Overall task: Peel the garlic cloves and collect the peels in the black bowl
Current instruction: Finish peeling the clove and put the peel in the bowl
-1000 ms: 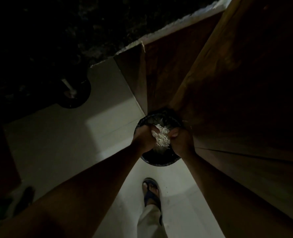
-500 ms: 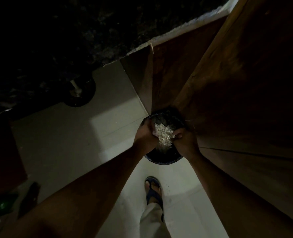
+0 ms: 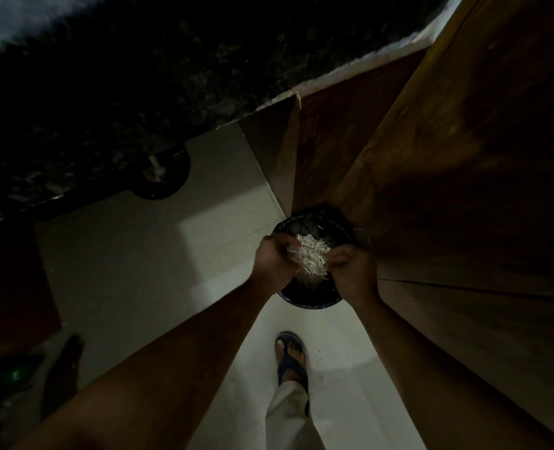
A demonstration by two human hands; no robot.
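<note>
Just two hands [image 3: 311,264], one black bowl [image 3: 311,297]

both hands [image 3: 311,263] clutch a clump of garlic peels [image 3: 311,258] over the black bowl [image 3: 311,300].

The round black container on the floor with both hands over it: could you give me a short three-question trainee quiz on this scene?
1. True or false: the pale garlic peels sit between the left hand and the right hand.
2. What lies directly below the peels? A) round black container B) brown wooden panel
3. What footwear shows near the bottom of the view?

Key: 1 true; 2 A; 3 a blue flip-flop sandal.
</note>
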